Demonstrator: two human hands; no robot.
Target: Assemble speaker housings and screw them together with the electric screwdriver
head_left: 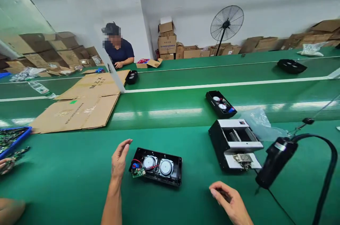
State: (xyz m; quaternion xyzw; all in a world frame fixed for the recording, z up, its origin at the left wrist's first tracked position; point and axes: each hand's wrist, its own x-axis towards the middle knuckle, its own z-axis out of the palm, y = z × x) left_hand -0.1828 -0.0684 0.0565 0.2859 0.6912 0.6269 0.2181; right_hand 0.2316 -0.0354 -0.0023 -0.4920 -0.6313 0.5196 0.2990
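A black speaker housing point(172, 159) lies open on the green bench, with two round speaker drivers point(166, 167), red wires and a small green circuit board point(139, 172) at its left end. Just left of it, my left hand point(119, 159) is raised with fingers stretched and nothing visible in it. My right hand point(228, 198) is apart from the housing, to its right; its fingers curl toward the thumb, and whatever they may pinch is too small or hidden. Above it stands a black-and-white screw feeder point(224, 147). A black electric screwdriver point(277, 163) hangs to the right.
Flattened cardboard point(87, 111) covers the back left. A blue tray point(16, 142) of circuit boards sits at the left edge, near another person's hand point(5, 165). Another open housing point(220, 104) and a plastic bag point(256, 122) lie behind the feeder. A person point(119, 50) sits opposite.
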